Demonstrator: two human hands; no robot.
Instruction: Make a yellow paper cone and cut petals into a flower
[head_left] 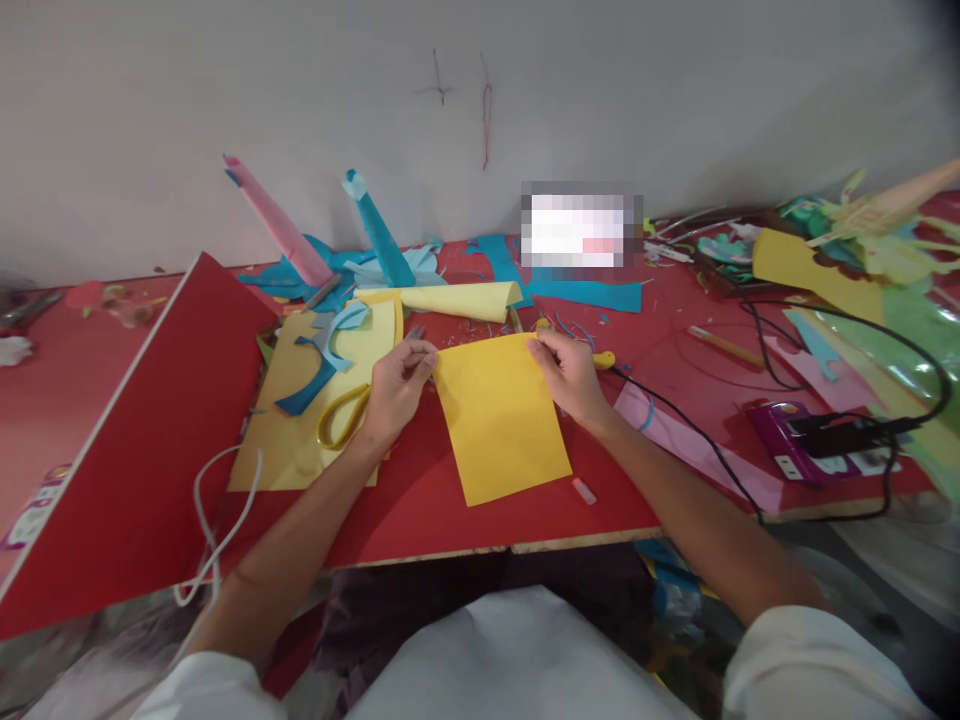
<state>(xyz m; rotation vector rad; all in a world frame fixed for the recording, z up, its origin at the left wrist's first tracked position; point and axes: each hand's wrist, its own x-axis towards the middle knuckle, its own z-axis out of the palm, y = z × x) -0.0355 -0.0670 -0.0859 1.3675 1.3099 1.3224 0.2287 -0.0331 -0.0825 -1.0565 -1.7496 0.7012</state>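
A yellow sheet of paper point(504, 425) is held by its two far corners above the red table point(420, 535). My left hand point(401, 390) pinches the far left corner between thumb and fingers. At the far right corner, my right hand point(568, 372) has the same sheet between thumb and fingers. Scissors with yellow handles point(343, 415) lie just left of my left hand, partly hidden by it. A small pink eraser-like piece point(583, 491) rests near the sheet's near right corner. Beyond the sheet lies a rolled pale yellow paper point(465, 300).
A red divider board point(150, 420) stands at the left, with a white cord point(214, 550) beside it. Pink point(281, 225) and blue paper cones point(381, 230) stand at the back. A purple power box point(799, 445) with black cables and a pink paper strip point(697, 455) occupy the right.
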